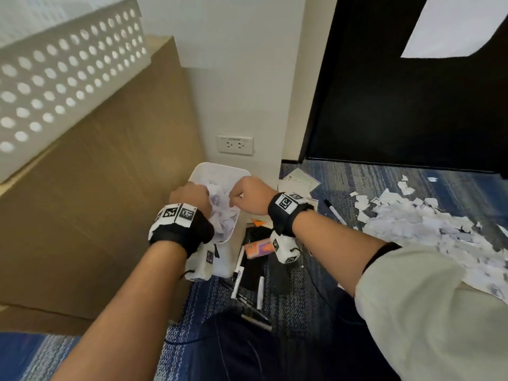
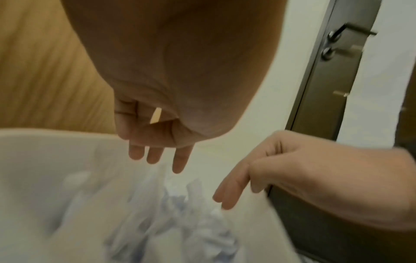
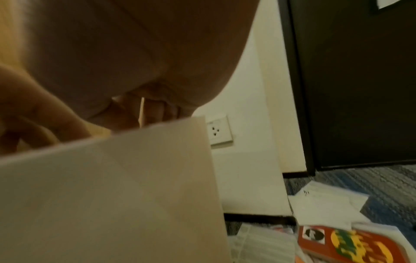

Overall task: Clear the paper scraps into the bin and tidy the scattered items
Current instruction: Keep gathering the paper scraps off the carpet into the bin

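Step in hand, by the look of it: dropping paper scraps into the bin (image 1: 204, 171). Left hand (image 1: 190, 198) and right hand (image 1: 248, 192) both hang over its mouth, fingers loose and pointing down, holding nothing. Crumpled scraps (image 1: 224, 215) fill the bin. A large heap of scraps (image 1: 417, 224) lies on the carpet (image 1: 324, 292), well to the right. Next move probably: reach right, gather another handful. Pens (image 1: 239, 273) beside the bin remain untidied.

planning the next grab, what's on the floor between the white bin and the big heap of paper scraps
In the head view, loose sheets, a marker and carpet lie between the bin and the scrap heap.
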Tool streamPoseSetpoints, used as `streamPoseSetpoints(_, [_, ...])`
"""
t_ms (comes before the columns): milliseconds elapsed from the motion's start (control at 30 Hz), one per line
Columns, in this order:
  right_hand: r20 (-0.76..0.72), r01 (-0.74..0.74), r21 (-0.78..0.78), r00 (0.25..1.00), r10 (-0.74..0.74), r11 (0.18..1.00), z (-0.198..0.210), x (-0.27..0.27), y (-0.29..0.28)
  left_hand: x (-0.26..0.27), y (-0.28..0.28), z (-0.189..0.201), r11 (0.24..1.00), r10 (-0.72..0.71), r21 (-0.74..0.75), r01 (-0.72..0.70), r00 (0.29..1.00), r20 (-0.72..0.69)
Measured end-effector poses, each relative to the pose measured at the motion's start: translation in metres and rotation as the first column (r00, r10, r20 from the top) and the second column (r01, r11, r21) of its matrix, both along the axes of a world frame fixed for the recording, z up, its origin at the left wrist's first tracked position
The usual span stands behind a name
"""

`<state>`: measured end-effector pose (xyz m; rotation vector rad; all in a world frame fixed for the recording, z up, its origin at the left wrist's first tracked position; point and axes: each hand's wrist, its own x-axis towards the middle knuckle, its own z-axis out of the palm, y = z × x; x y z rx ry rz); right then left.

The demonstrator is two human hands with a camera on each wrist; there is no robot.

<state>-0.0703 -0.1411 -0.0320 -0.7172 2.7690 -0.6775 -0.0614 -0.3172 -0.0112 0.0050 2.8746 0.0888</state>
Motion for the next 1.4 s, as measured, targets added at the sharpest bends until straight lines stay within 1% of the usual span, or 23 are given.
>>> streamPoseSetpoints(33, [-0.043, -0.011, -0.021, 0.999, 0.01, 1.0, 0.011, 0.007, 0.013, 0.004, 0.008, 0.014, 0.999, 0.007, 0.05, -0.005, 0.999, -0.039])
streamPoseSetpoints(100, [-0.085, -0.008, -0.01, 0.996, 0.007, 1.0, 0.032, 0.023, 0.048, 0.01, 0.026, 0.031, 0.985, 0.002, 0.174, 0.01, 0.998, -0.067])
streamPoseSetpoints(167, [-0.098, 0.045, 0.017, 0.994, -0.043, 0.999, 0.042, 0.04, 0.096, 0.014, 0.06, 0.047, 0.968, -0.056, 0.24, 0.071, 0.996, -0.07])
streamPoseSetpoints(233, [-0.049, 0.155, 0.044, 0.987, -0.152, 0.987, 0.045, 0.062, 0.154, 0.021, 0.109, 0.058, 0.954, -0.142, 0.257, 0.154, 0.988, -0.064])
streamPoseSetpoints(300, [0.02, 0.289, 0.101, 0.956, -0.292, 0.952, 0.044, 0.087, 0.213, 0.03, 0.159, 0.061, 0.929, -0.214, 0.302, 0.216, 0.976, -0.039])
streamPoseSetpoints(400, [0.101, 0.481, 0.162, 0.861, -0.499, 0.862, 0.035, 0.145, 0.32, 0.051, 0.255, 0.058, 0.868, -0.376, 0.336, 0.365, 0.926, -0.032])
streamPoseSetpoints(500, [0.229, 0.584, 0.272, 0.733, -0.641, 0.765, 0.008, 0.206, 0.411, 0.077, 0.342, 0.049, 0.799, -0.504, 0.373, 0.471, 0.863, -0.009])
streamPoseSetpoints(567, [0.314, 0.632, 0.333, 0.626, -0.714, 0.7, -0.019, 0.247, 0.469, 0.096, 0.403, 0.034, 0.768, -0.548, 0.404, 0.497, 0.836, 0.014])
streamPoseSetpoints(633, [0.38, 0.692, 0.329, 0.526, -0.761, 0.642, -0.049, 0.285, 0.515, 0.111, 0.456, 0.01, 0.753, -0.576, 0.411, 0.514, 0.817, 0.031])
streamPoseSetpoints(700, [0.424, 0.74, 0.332, 0.437, -0.793, 0.585, -0.084, 0.318, 0.552, 0.124, 0.505, -0.018, 0.753, -0.582, 0.422, 0.505, 0.81, 0.07])
streamPoseSetpoints(767, [0.458, 0.781, 0.352, 0.337, -0.822, 0.516, -0.114, 0.344, 0.573, 0.135, 0.541, -0.047, 0.765, -0.56, 0.447, 0.464, 0.821, 0.107])
streamPoseSetpoints(867, [0.523, 0.838, 0.354, 0.192, -0.83, 0.416, -0.152, 0.368, 0.592, 0.145, 0.578, -0.088, 0.774, -0.506, 0.524, 0.356, 0.844, 0.174])
streamPoseSetpoints(933, [0.562, 0.867, 0.349, 0.109, -0.82, 0.355, -0.174, 0.374, 0.598, 0.146, 0.595, -0.114, 0.784, -0.485, 0.541, 0.305, 0.845, 0.226])
streamPoseSetpoints(1000, [0.561, 0.888, 0.361, 0.038, -0.827, 0.286, -0.197, 0.373, 0.603, 0.141, 0.608, -0.139, 0.817, -0.443, 0.522, 0.247, 0.847, 0.293])
streamPoseSetpoints(1100, [0.572, 0.928, 0.341, -0.078, -0.817, 0.15, -0.226, 0.362, 0.61, 0.124, 0.627, -0.17, 0.847, -0.373, 0.505, 0.164, 0.861, 0.346])
streamPoseSetpoints(1167, [0.563, 0.947, 0.309, -0.11, -0.819, 0.085, -0.234, 0.349, 0.609, 0.108, 0.64, -0.188, 0.868, -0.33, 0.478, 0.132, 0.873, 0.359])
streamPoseSetpoints(1200, [0.546, 0.949, 0.306, -0.112, -0.83, 0.072, -0.235, 0.341, 0.609, 0.1, 0.647, -0.197, 0.884, -0.302, 0.452, 0.118, 0.882, 0.361])
streamPoseSetpoints(1233, [0.533, 0.943, 0.321, -0.109, -0.839, 0.082, -0.237, 0.334, 0.607, 0.092, 0.652, -0.206, 0.902, -0.266, 0.42, 0.099, 0.893, 0.362])
streamPoseSetpoints(1300, [0.502, 0.932, 0.339, -0.065, -0.863, 0.127, -0.243, 0.324, 0.602, 0.079, 0.66, -0.215, 0.92, -0.226, 0.384, 0.076, 0.905, 0.361])
streamPoseSetpoints(1400, [0.448, 0.891, 0.412, -0.014, -0.894, 0.192, -0.255, 0.303, 0.604, 0.052, 0.668, -0.232, 0.93, -0.192, 0.366, 0.034, 0.894, 0.405])
